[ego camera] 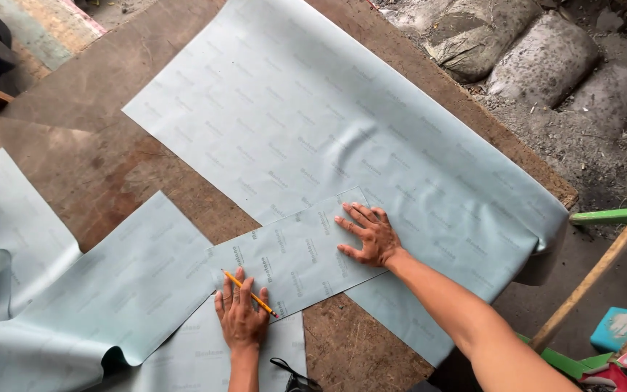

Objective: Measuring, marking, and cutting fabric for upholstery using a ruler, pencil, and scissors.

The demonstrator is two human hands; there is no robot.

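Observation:
A small rectangular piece of pale blue-grey sheet (pixel 292 254) lies on top of a much larger sheet (pixel 313 123) of the same material spread over a brown wooden table (pixel 74 145). My right hand (pixel 368 234) presses flat on the small piece's right end, fingers spread. My left hand (pixel 242 313) rests on the piece's lower left edge and holds a yellow pencil (pixel 250 293) between its fingers, tip pointing right.
More pale sheets (pixel 117 290) lie folded at the lower left. Grey sacks (pixel 538 58) sit on the ground beyond the table's right edge. A wooden stick (pixel 595 274) and green bars (pixel 611 215) stand at the right, and a black object (pixel 292 376) lies by the near edge.

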